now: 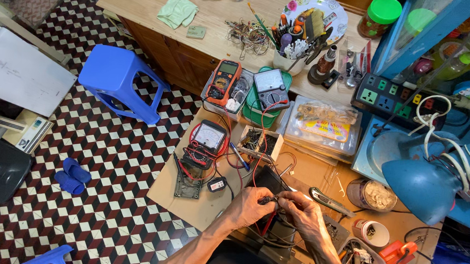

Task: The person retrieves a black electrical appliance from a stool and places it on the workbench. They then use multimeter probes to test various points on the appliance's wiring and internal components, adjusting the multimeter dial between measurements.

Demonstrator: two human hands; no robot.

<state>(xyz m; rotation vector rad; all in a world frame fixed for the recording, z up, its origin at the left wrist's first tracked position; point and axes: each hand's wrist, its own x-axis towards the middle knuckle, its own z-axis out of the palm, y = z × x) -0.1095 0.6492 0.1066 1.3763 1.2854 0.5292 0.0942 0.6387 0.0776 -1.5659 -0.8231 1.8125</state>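
Observation:
My left hand (250, 205) and my right hand (304, 211) meet over a dark device (269, 178) lying on the workbench. Both pinch small dark probe tips with red and black wires (257, 149) running up to an analog multimeter (208, 137) on the bench's left part. The fingers hide exactly where the tips touch. A small black module (217, 184) lies just left of my left hand.
An orange digital meter (223, 82) and a second analog meter (270, 88) sit on boxes behind. A utility knife (331, 202), a blue desk lamp (427, 182), a power strip (392, 96), parts cups and a blue stool (119, 81) surround the bench.

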